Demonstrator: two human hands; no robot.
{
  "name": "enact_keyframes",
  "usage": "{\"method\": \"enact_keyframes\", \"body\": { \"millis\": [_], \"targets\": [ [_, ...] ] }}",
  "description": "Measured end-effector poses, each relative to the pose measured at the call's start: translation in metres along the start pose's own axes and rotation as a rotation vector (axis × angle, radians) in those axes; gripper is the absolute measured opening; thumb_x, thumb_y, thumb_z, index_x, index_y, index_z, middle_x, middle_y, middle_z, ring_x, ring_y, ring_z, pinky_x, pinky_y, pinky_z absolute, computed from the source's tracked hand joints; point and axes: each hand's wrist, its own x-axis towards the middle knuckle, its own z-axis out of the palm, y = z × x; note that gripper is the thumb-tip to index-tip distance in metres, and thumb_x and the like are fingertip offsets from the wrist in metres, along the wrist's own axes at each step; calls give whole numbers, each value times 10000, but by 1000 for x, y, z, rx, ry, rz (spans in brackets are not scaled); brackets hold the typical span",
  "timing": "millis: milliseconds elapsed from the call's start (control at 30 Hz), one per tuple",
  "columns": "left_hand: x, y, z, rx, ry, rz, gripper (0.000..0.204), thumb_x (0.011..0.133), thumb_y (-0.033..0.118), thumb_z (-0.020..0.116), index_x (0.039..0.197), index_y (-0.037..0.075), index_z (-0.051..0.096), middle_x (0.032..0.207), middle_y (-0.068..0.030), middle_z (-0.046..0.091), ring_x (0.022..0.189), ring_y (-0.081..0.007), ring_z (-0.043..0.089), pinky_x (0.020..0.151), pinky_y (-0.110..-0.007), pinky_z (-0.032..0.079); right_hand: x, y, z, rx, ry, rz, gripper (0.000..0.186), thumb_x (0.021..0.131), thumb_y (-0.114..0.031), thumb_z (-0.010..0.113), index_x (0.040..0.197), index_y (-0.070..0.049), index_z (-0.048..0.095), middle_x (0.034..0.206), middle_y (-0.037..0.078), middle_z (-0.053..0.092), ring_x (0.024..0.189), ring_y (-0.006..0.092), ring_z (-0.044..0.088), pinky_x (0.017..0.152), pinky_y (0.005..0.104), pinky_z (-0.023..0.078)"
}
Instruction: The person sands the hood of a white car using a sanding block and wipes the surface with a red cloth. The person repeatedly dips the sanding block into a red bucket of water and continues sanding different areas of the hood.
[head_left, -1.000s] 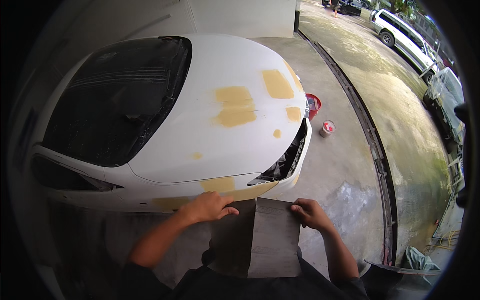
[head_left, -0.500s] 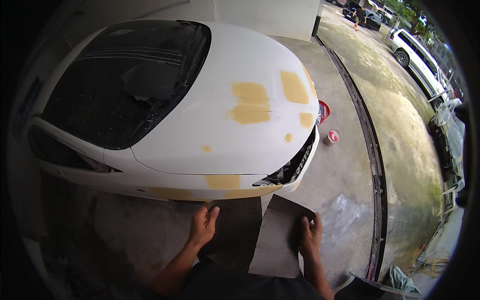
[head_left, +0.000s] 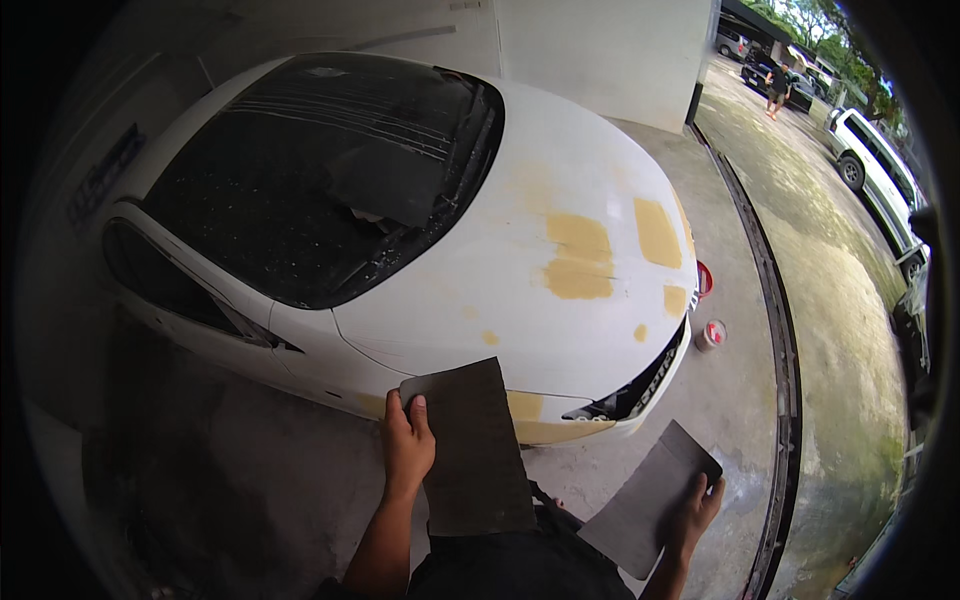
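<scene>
Gripping a dark sheet [head_left: 468, 450] by its upper left edge, the left hand [head_left: 409, 445] is at the near side of the car [head_left: 400, 345], its thumb laid on the face of the sheet, which covers part of the car's side from view. The right hand [head_left: 695, 512] grasps a grey sheet [head_left: 648, 497] by its right edge, off the near front corner of the car; that sheet slants and stands well apart from the dark one. The far fingers seem to curl behind the grey sheet, though shadow makes this hard to tell. The car is white, with yellow patches [head_left: 578, 265] across its hood [head_left: 520, 320] and more along its near side by the open headlight gap [head_left: 655, 385]. Just off the car's nose, a red bucket [head_left: 706, 279] and a small tub [head_left: 712, 335] stand on the floor [head_left: 725, 400]. A dark channel [head_left: 765, 275] curves along the ground past the car's front. Well beyond it from the car are a walking person [head_left: 777, 90] and a white SUV [head_left: 870, 160]; a pale wall [head_left: 600, 60] rises at the car's far side.
</scene>
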Motion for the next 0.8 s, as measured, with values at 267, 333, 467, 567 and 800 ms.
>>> {"method": "enact_keyframes", "body": {
  "millis": [267, 333, 467, 567, 800],
  "targets": [
    [279, -56, -10, -321, -1, -114, 559, 1114, 173, 480, 1608, 68, 243, 1552, -208, 437, 1370, -341, 519, 1152, -415, 401, 24, 22, 3, -284, 31, 64, 419, 1043, -346, 615, 1220, 33, 630, 1090, 196, 696, 994, 333, 641, 904, 431, 498],
    [333, -53, -6, -700, 127, -239, 625, 1112, 271, 502, 1625, 85, 197, 1578, -230, 397, 1361, -364, 524, 1145, -440, 412, 20, 19, 13, -295, -16, 21, 450, 1047, -375, 607, 1215, 41, 630, 1089, 205, 700, 978, 340, 629, 897, 447, 494],
    [320, -16, 9, -1246, 38, -502, 773, 1064, 481, 569, 1622, 102, 192, 1593, -259, 359, 1320, -382, 551, 1108, -470, 449, 7, 4, 38, -219, -117, 64, 450, 994, -392, 681, 1217, -5, 628, 1071, 228, 693, 985, 347, 641, 890, 452, 500],
    [182, 32, 49, -502, -534, -19, 908, 981, 558, 666, 1617, 76, 232, 1592, -217, 387, 1360, -334, 531, 1122, -496, 427, -1, -14, 57, 241, -219, 49, 230, 1075, -165, 544, 1208, 20, 571, 1095, 106, 657, 968, 158, 621, 858, 310, 517],
    [-58, 69, 88, 169, -788, 1072, 1097, 758, 472, 865, 1650, 258, 264, 1715, -108, 234, 1547, -401, 276, 1215, -590, 283, 4, -65, 87, 957, -805, 511, 704, 1042, -538, 555, 1486, 1, 465, 1279, 178, 679, 1201, 297, 649, 1039, 442, 509]
  ]
}}
